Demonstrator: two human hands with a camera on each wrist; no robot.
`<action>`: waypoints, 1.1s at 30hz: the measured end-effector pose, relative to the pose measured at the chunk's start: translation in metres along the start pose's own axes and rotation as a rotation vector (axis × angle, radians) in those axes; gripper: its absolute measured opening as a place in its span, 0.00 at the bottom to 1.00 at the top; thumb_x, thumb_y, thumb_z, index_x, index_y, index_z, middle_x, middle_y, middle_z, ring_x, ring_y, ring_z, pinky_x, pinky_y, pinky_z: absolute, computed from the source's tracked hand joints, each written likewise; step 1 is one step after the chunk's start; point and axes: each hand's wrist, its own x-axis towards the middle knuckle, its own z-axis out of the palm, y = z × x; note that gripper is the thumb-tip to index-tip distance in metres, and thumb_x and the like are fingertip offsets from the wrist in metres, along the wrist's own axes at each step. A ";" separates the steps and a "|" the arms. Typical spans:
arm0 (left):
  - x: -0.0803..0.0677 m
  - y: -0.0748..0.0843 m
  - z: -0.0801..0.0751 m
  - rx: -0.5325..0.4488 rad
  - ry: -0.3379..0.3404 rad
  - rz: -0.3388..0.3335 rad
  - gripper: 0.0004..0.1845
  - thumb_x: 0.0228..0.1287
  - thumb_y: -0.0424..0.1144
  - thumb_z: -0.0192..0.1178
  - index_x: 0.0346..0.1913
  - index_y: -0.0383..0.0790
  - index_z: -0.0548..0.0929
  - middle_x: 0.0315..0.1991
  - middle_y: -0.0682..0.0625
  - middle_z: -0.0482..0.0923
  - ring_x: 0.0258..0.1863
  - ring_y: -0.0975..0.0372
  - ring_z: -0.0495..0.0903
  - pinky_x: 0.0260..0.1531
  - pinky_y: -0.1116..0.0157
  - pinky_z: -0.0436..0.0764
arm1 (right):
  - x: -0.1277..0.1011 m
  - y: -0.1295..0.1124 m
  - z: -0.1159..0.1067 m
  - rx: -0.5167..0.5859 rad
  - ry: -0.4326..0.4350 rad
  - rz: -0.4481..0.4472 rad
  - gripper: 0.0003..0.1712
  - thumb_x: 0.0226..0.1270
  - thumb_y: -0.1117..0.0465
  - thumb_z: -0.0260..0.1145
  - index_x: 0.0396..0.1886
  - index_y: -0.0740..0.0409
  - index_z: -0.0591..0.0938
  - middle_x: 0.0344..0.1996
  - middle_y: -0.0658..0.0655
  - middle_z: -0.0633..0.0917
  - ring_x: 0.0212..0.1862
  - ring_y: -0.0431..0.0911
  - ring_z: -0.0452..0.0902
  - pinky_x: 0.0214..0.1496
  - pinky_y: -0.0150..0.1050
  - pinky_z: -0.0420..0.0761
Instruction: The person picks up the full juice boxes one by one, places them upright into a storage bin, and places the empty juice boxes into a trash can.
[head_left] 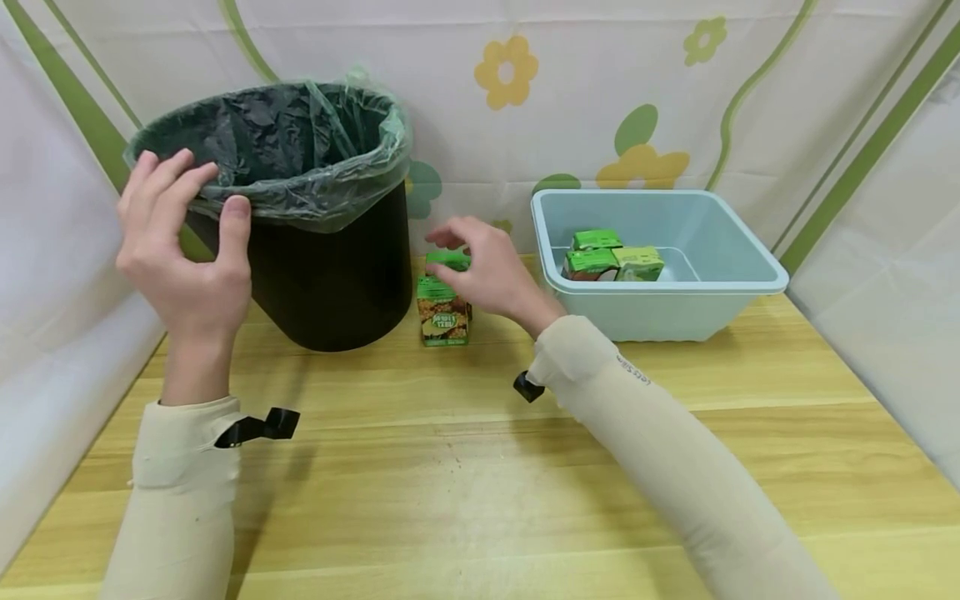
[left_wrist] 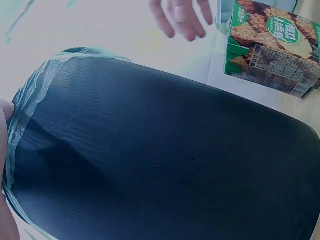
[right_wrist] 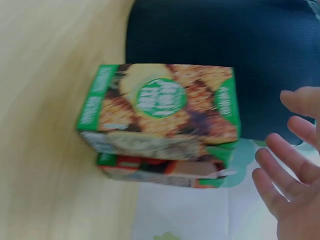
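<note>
My left hand (head_left: 183, 242) is at the near left rim of a black bin (head_left: 337, 275) lined with a thin green bag (head_left: 300, 200). Its fingers are spread and bent a little; in the left wrist view a fingertip (left_wrist: 6, 109) lies against the bag's edge. Above two small juice boxes beside the bin hovers my right hand (head_left: 487, 262), fingers parted and holding nothing. The front juice box (head_left: 442, 312) has a green top and a pineapple picture. Behind it stands the second juice box (right_wrist: 165, 170), partly covered by the front one and by my hand.
On the right stands a light blue plastic basket (head_left: 660, 312) with several green juice boxes (head_left: 592, 265) inside. Bin, basket and boxes are on a wooden table (head_left: 450, 467). A white curtain (head_left: 465, 125) with flower prints hangs close behind them.
</note>
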 end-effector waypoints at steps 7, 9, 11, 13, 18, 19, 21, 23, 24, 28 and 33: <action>0.000 0.000 0.000 -0.003 0.004 0.000 0.23 0.62 0.49 0.66 0.50 0.34 0.93 0.59 0.46 0.89 0.72 0.64 0.77 0.81 0.63 0.63 | -0.012 0.014 0.005 -0.035 -0.058 -0.020 0.23 0.71 0.54 0.74 0.61 0.57 0.84 0.59 0.55 0.87 0.63 0.50 0.81 0.70 0.47 0.79; 0.000 0.000 0.000 -0.004 0.006 0.000 0.23 0.62 0.49 0.67 0.50 0.34 0.93 0.59 0.46 0.89 0.72 0.63 0.77 0.81 0.63 0.63 | -0.014 0.016 0.006 -0.052 -0.070 -0.021 0.23 0.71 0.54 0.75 0.61 0.57 0.84 0.59 0.54 0.87 0.63 0.49 0.80 0.70 0.47 0.78; -0.001 0.000 0.001 -0.005 0.006 0.000 0.23 0.62 0.49 0.66 0.50 0.34 0.93 0.59 0.47 0.89 0.72 0.63 0.77 0.81 0.63 0.63 | -0.016 0.017 0.008 -0.076 -0.080 -0.022 0.22 0.71 0.53 0.75 0.60 0.56 0.85 0.59 0.53 0.87 0.63 0.49 0.78 0.69 0.47 0.78; -0.001 0.000 0.001 -0.006 0.008 0.001 0.23 0.62 0.49 0.66 0.50 0.34 0.93 0.59 0.47 0.89 0.72 0.64 0.77 0.81 0.62 0.63 | -0.018 0.018 0.009 -0.107 -0.086 -0.022 0.22 0.70 0.53 0.75 0.60 0.54 0.85 0.59 0.52 0.88 0.63 0.49 0.77 0.68 0.48 0.78; -0.001 0.000 0.001 -0.005 0.008 0.002 0.23 0.62 0.49 0.66 0.50 0.34 0.93 0.59 0.47 0.89 0.72 0.64 0.77 0.81 0.62 0.63 | -0.019 0.021 0.013 -0.166 -0.089 -0.035 0.23 0.67 0.51 0.78 0.58 0.51 0.86 0.56 0.52 0.89 0.61 0.50 0.74 0.64 0.49 0.78; -0.001 0.000 0.001 -0.004 0.008 0.002 0.23 0.62 0.49 0.66 0.50 0.34 0.93 0.59 0.47 0.89 0.72 0.64 0.77 0.81 0.62 0.63 | -0.019 0.021 0.014 -0.175 -0.094 -0.038 0.24 0.66 0.51 0.79 0.59 0.51 0.87 0.56 0.52 0.89 0.61 0.50 0.74 0.63 0.49 0.78; -0.001 0.001 0.002 -0.003 0.010 0.002 0.23 0.62 0.49 0.66 0.50 0.34 0.93 0.59 0.47 0.89 0.72 0.64 0.77 0.80 0.62 0.63 | -0.019 0.022 0.015 -0.197 -0.109 -0.039 0.25 0.65 0.50 0.80 0.60 0.49 0.87 0.57 0.52 0.88 0.62 0.50 0.73 0.63 0.49 0.78; -0.001 0.001 0.002 -0.003 0.012 0.001 0.22 0.62 0.49 0.66 0.50 0.34 0.93 0.58 0.47 0.89 0.72 0.64 0.77 0.80 0.63 0.63 | -0.019 0.022 0.016 -0.218 -0.129 -0.038 0.26 0.64 0.49 0.80 0.61 0.48 0.87 0.59 0.52 0.87 0.65 0.50 0.72 0.65 0.49 0.78; -0.001 0.001 0.002 -0.003 0.012 0.001 0.22 0.62 0.49 0.66 0.50 0.34 0.93 0.58 0.47 0.89 0.72 0.64 0.77 0.80 0.63 0.63 | -0.020 0.021 0.016 -0.227 -0.139 -0.037 0.27 0.65 0.49 0.80 0.62 0.48 0.87 0.61 0.52 0.87 0.66 0.50 0.71 0.67 0.49 0.77; -0.001 0.002 0.002 -0.008 0.014 0.001 0.22 0.62 0.48 0.66 0.50 0.34 0.93 0.58 0.47 0.89 0.72 0.63 0.77 0.80 0.62 0.64 | -0.020 0.020 0.016 -0.245 -0.162 -0.034 0.27 0.67 0.47 0.78 0.64 0.46 0.86 0.64 0.51 0.86 0.70 0.50 0.70 0.73 0.50 0.75; -0.001 0.002 0.002 -0.010 0.016 -0.001 0.23 0.62 0.48 0.66 0.50 0.34 0.93 0.58 0.46 0.89 0.72 0.64 0.77 0.80 0.62 0.63 | -0.020 0.017 0.013 -0.225 -0.148 -0.059 0.26 0.68 0.47 0.77 0.64 0.46 0.87 0.63 0.52 0.86 0.67 0.50 0.72 0.70 0.50 0.77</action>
